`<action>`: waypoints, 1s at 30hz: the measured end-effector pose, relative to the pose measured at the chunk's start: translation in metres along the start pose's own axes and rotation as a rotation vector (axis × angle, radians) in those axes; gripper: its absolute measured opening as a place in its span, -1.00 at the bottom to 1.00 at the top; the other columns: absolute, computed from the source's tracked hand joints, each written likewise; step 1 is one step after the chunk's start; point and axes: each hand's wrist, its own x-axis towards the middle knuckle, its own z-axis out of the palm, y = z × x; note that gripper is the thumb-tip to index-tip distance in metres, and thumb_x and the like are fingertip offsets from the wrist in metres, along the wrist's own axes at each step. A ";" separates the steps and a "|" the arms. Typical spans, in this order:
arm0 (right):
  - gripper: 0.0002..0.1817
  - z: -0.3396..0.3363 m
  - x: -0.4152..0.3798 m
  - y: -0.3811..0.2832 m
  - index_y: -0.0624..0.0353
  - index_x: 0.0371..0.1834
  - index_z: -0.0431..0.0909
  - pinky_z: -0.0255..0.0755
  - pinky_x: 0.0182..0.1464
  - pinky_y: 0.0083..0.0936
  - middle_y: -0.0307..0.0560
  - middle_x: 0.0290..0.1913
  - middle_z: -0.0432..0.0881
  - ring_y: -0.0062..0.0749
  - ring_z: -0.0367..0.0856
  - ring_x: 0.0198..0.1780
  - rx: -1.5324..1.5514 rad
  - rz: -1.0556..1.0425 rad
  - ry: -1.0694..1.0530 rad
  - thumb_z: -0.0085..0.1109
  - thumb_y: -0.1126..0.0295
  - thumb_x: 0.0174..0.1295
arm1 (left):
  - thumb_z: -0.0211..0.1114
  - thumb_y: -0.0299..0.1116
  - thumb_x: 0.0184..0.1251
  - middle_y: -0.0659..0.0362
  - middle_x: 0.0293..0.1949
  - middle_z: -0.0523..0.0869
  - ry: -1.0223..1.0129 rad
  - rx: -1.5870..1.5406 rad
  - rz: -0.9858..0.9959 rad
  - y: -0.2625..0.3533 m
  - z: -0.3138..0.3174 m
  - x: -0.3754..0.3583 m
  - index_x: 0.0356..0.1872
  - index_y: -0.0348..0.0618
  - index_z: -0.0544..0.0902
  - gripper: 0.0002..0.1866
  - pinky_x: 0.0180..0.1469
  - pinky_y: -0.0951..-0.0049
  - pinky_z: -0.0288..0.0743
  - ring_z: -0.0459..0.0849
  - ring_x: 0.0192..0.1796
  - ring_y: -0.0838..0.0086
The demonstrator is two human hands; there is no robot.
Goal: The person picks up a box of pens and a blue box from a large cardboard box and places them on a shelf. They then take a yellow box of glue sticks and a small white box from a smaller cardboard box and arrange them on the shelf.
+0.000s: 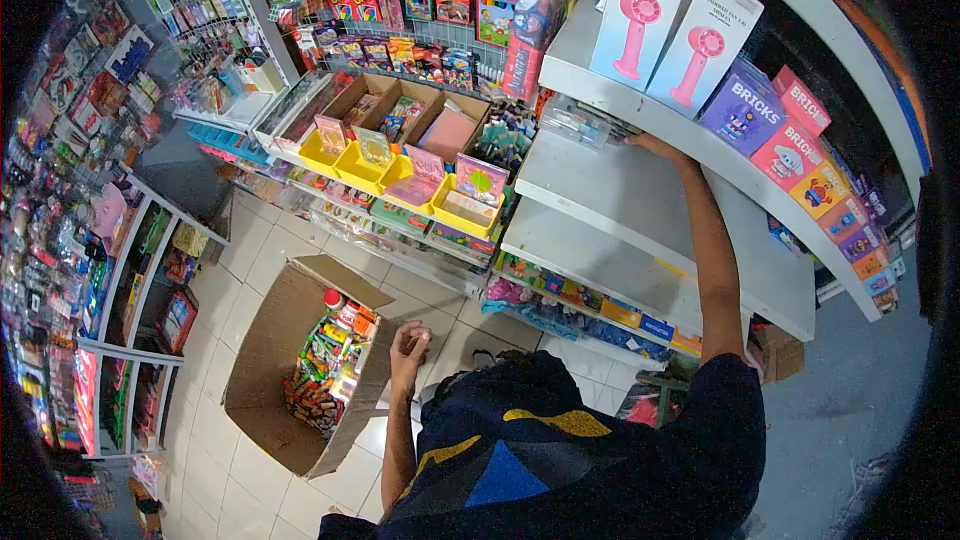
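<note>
My right hand reaches deep onto the upper grey shelf, under the shelf that carries the boxes. Its fingers point left and lie stretched out near the shelf surface, beside some clear plastic packs. Nothing shows in its grasp. Lower down, my left hand hangs over the floor by the flap of a cardboard box. The fingers of that hand are loosely bent, with nothing visible in them. Inside the box lies a heap of colourful small bottles and tubes, one with a red cap.
Above my right arm stand handheld fan boxes and Bricks boxes on a curved shelf. Yellow bins line the counter ahead. A packed rack rises at left. Pale tiles surround the carton.
</note>
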 end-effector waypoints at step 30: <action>-0.33 0.001 0.015 0.002 0.27 0.21 0.36 0.29 0.22 -0.27 0.13 0.13 0.50 -0.07 0.43 0.19 -0.061 -0.011 -0.050 0.26 0.09 0.09 | 0.38 -0.32 0.21 0.25 -0.24 0.61 -0.032 0.031 -0.046 -0.048 -0.010 0.008 0.00 -0.16 0.52 -0.63 -0.06 0.51 0.42 0.55 -0.15 0.53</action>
